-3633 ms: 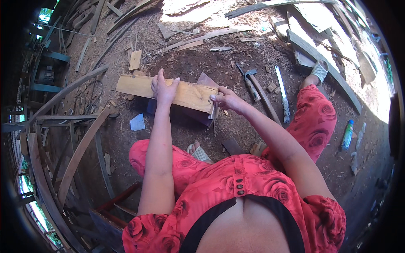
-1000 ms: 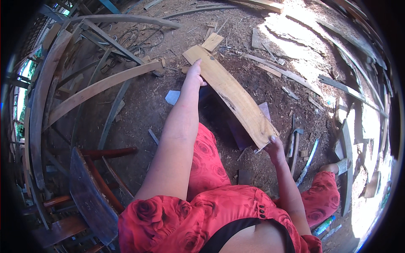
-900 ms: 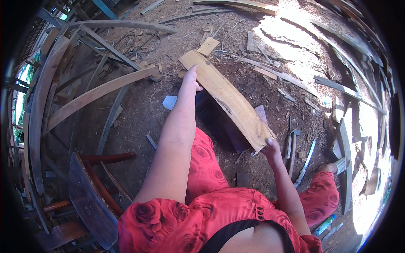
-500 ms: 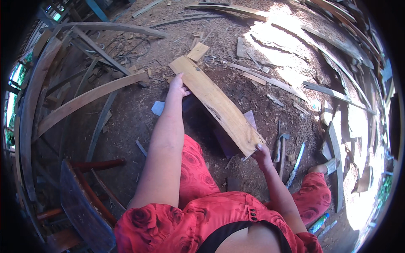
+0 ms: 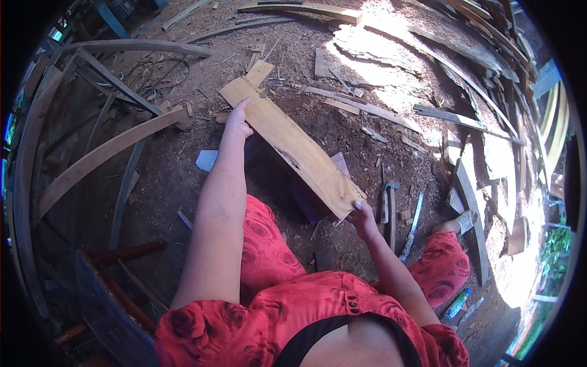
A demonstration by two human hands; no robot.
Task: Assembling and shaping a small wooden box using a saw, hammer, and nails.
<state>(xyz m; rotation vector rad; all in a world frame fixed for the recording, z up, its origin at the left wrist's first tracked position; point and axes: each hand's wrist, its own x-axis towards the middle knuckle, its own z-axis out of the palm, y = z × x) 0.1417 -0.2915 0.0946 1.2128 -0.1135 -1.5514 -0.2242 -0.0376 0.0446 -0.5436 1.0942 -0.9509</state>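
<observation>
A pale wooden board point(image 5: 293, 147) slants across the middle, its far end at upper left and its near end at lower right. My left hand point(image 5: 238, 119) grips the left edge close to the far end, the thumb lying on the upper face. At the near end, my right hand point(image 5: 362, 217) is closed around the corner with its thumb on top. A dark crack marks the board's left edge. Under the board is a dark, purplish thing, mostly hidden. Past the far end lies a short wood block point(image 5: 260, 71).
On the ground right of my right hand lie a hammer-like tool point(image 5: 391, 208) and a long narrow blade point(image 5: 414, 223). A wooden chair point(image 5: 110, 300) stands at lower left. Curved planks point(image 5: 116, 153) lean at left; more timber point(image 5: 465, 125) lies at right among wood chips.
The whole scene has shifted a little to the left in the picture. Both hands keep their hold on the board, which stays at nearly the same slant.
</observation>
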